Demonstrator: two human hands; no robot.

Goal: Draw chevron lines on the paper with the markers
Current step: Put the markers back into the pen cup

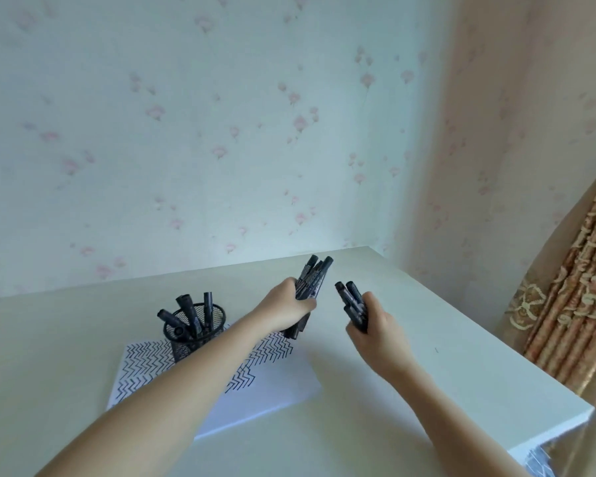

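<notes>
A white sheet of paper [276, 387] lies on the table, its far part covered with black chevron lines. A black mesh pen holder [195, 330] stands on the paper's far left and holds several black markers. My left hand [288, 306] grips a bundle of black markers [312, 277] above the paper's far right corner. My right hand [372, 327] grips a smaller bunch of black markers [351, 301] just to the right. The two hands are apart. My left forearm hides part of the drawn pattern.
The white table [444, 366] meets a flowered wall at the back. Its right edge runs diagonally toward the bottom right corner. A patterned beige curtain [578, 304] hangs beyond that edge.
</notes>
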